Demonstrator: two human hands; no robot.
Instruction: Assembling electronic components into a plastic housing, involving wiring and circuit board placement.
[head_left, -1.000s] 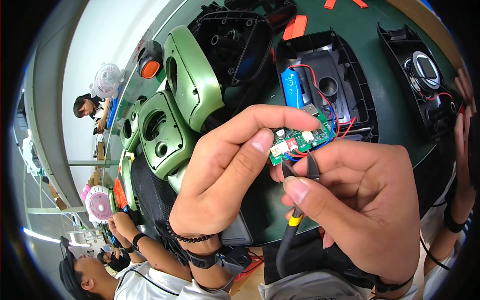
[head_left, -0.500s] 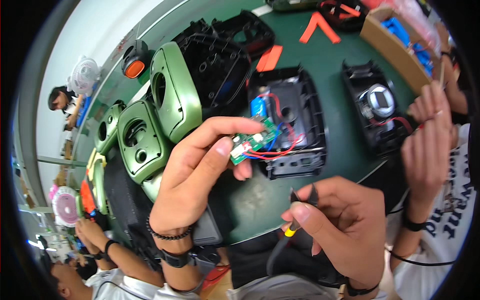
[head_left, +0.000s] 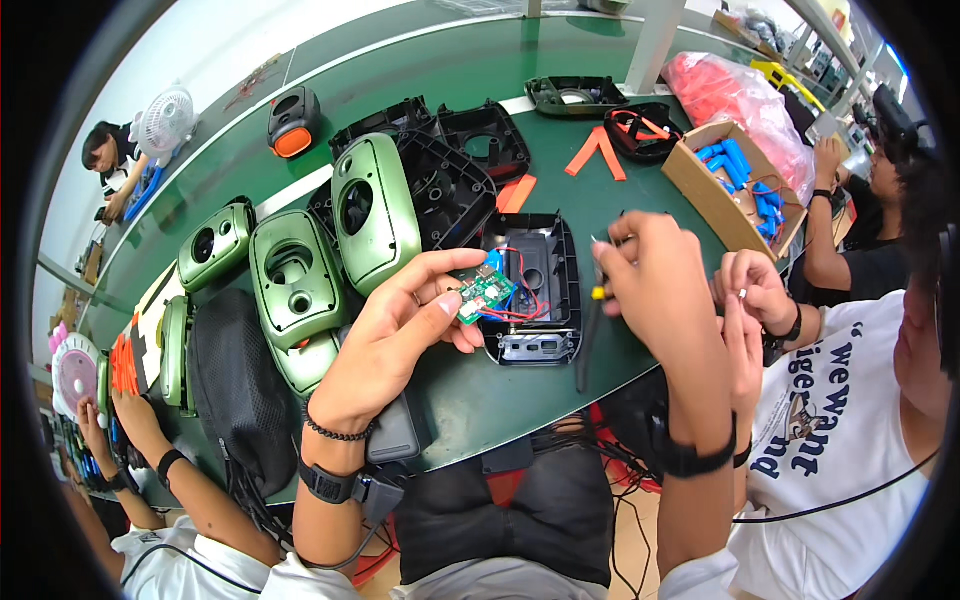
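My left hand pinches a small green circuit board by its near left edge, thumb on top. Red and blue wires run from it toward an open black plastic housing lying just beyond. A blue cell shows partly behind the board. To the right of that housing, my right hand is raised with its fingers closed round a slim tool. The tool has a pale pointed tip, a yellow band and a dark grey handle; its exact kind is unclear.
Green speaker-like shells and black shells crowd the left. A black mesh bag lies nearer. Orange strips and a carton of blue cells lie at far right. A co-worker's hands are close to my right arm.
The view has shifted, showing more of the table. My right hand has moved away from me with the tool, to beside the black housing. My left hand still holds the board.
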